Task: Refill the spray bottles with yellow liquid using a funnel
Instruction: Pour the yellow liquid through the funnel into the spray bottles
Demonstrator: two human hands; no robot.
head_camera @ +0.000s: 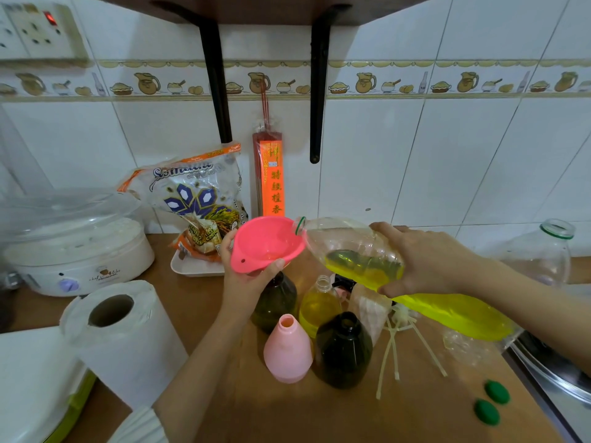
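Now, oil bottle tipped toward funnel at frame centre.
Left hand [246, 276] pinches the pink funnel [267, 243] above a dark bottle [275, 302]; right hand [425, 260] grips the big bottle [348, 247] (yellow liquid low inside), its mouth touching the funnel rim. Pink bottle [287, 353] stands on the table [319, 410] below.

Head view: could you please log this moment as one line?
left hand: holds pink plastic funnel | right hand: tilts clear plastic bottle of yellow liquid | mouth at rim

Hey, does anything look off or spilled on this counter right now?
No spill shows. The funnel sits tilted over the dark bottle, steadied by the left hand. Two green caps lie loose near the counter's edge.
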